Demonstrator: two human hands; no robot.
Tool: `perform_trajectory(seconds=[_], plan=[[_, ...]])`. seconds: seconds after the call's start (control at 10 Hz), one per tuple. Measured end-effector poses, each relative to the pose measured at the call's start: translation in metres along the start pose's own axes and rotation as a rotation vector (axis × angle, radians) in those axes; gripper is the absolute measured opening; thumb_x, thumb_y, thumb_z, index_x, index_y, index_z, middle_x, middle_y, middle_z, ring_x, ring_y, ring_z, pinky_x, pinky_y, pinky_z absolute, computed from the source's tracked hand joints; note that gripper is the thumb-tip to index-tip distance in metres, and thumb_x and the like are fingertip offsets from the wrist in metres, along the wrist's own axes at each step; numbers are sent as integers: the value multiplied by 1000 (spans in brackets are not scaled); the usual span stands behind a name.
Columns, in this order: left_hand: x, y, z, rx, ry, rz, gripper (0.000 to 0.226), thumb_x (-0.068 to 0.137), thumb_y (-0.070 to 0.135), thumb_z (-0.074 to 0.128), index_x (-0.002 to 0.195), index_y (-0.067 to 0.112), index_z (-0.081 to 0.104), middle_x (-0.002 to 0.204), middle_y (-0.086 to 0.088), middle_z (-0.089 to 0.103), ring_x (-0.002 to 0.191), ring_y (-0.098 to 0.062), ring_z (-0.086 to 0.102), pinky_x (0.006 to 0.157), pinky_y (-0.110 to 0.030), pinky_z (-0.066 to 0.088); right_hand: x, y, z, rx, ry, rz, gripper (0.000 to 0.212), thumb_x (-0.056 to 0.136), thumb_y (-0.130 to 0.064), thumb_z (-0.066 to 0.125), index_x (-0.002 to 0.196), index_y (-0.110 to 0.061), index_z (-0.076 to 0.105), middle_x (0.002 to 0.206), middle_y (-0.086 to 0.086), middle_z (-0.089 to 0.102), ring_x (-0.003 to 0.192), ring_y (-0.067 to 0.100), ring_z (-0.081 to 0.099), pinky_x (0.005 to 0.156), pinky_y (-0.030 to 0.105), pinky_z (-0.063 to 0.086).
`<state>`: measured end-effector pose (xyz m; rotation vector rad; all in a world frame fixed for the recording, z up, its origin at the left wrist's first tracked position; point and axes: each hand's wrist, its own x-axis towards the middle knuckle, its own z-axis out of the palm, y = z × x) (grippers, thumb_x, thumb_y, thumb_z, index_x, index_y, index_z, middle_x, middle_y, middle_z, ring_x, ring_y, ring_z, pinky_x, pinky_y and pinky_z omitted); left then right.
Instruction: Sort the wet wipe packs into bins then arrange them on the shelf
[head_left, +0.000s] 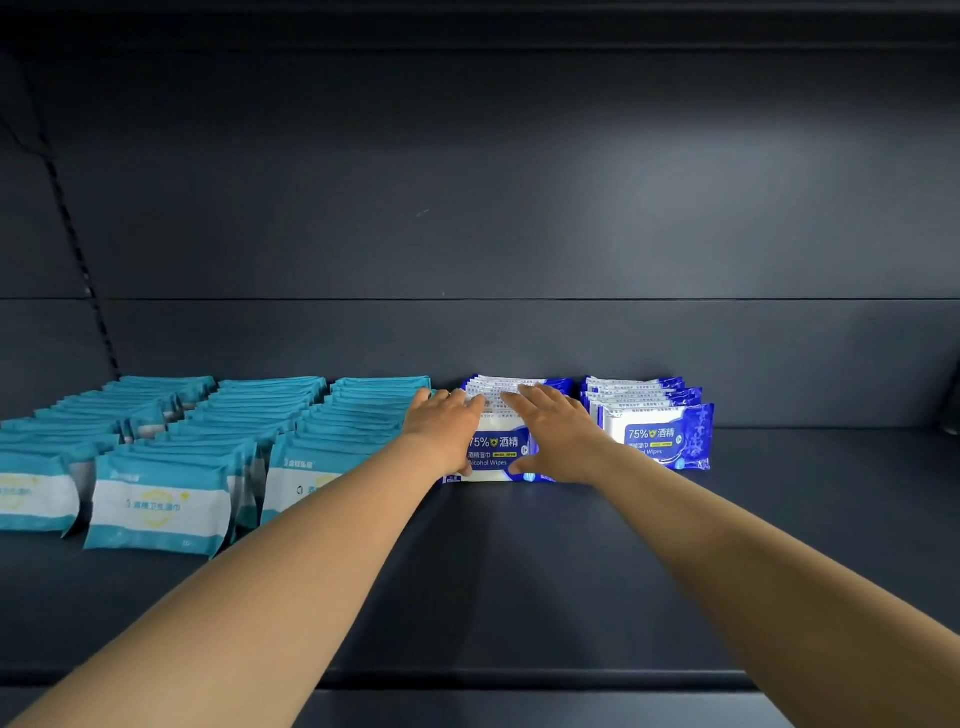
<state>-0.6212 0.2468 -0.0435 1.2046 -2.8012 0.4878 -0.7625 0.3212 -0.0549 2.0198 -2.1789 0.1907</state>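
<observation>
Both my arms reach into a dark shelf (519, 571). A row of blue-and-white alcohol wipe packs (496, 452) stands upright at the shelf's middle. My left hand (444, 431) lies on the row's left side, fingers straight over the tops and thumb against the front pack. My right hand (558, 441) lies on the row's right side the same way. A second row of blue packs (654, 431) stands just to the right. Three rows of teal-and-white wipe packs (218, 452) fill the left part of the shelf.
The shelf's back wall (519, 234) is dark and bare, with a slotted upright (78, 249) at the left. The front lip (519, 680) runs across the bottom. A dim object (950, 405) shows at the far right edge.
</observation>
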Motion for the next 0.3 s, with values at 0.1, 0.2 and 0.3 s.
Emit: perform_trajectory(seconds=[0.1,0.2,0.3], plan=[[-4,-1,-3,1,5,-5,86,76,42,73,143,17,25,142,-5,38,133,-24,34,111,-39,22,-3,-1,-3,-13,4,14,92,83,-47,65,151,-22,8,158,3,9,145,22,5,116,39,12],[-16,-3,-11,-32,16,-11,83,78,45,71,142,17,27,140,-5,38,133,-25,32,111,-39,22,-13,-9,-10,-15,22,35,90,84,-50,62,150,-21,10,157,5,12,145,23,8,115,40,15],[-33,-5,-22,-100,33,-36,82,79,50,67,143,17,28,141,-5,38,135,-24,31,109,-38,24,-26,-20,-19,-50,38,65,87,84,-52,61,149,-22,13,155,6,15,144,24,10,115,42,17]])
